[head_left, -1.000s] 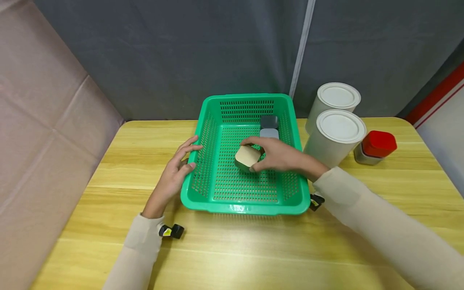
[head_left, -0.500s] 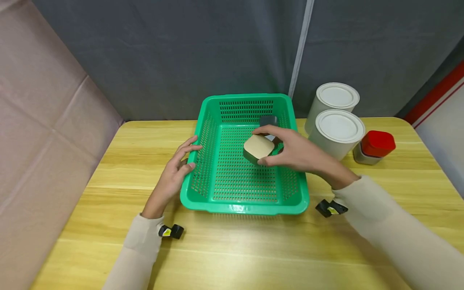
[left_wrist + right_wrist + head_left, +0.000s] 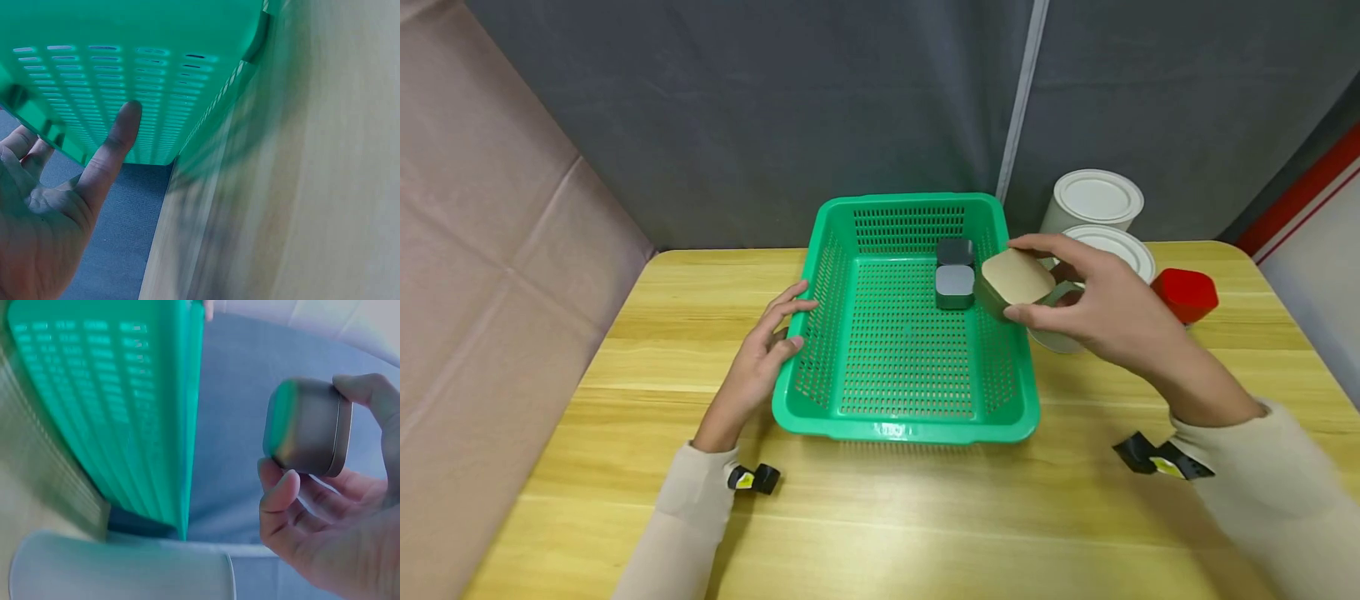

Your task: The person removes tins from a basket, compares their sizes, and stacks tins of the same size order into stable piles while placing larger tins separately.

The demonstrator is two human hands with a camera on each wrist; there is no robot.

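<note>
A small square tin (image 3: 1018, 277) with a beige lid is pinched between the thumb and fingers of my right hand (image 3: 1112, 312). It is raised over the right rim of a green plastic basket (image 3: 895, 431). In the right wrist view the tin (image 3: 309, 425) has a metallic body and hangs beside the basket's outer wall. My left hand (image 3: 758, 358) rests at the left rim with relaxed fingers; its thumb (image 3: 115, 147) lies against the slotted outside wall. Inside the basket, along the right wall, sit a grey-lidded tin (image 3: 955, 283) and a black-lidded one (image 3: 955, 251).
Two white cylindrical canisters (image 3: 1097, 197) with round lids stand right of the basket, the nearer partly hidden by my right hand. Behind that hand shows a red-lidded tin (image 3: 1185, 295). A grey curtain (image 3: 775, 125) closes off the back of the wooden table (image 3: 865, 517).
My right hand has lifted the beige-lidded tin from inside the basket and carried it up and right, over the rim. The left hand and basket have stayed put.
</note>
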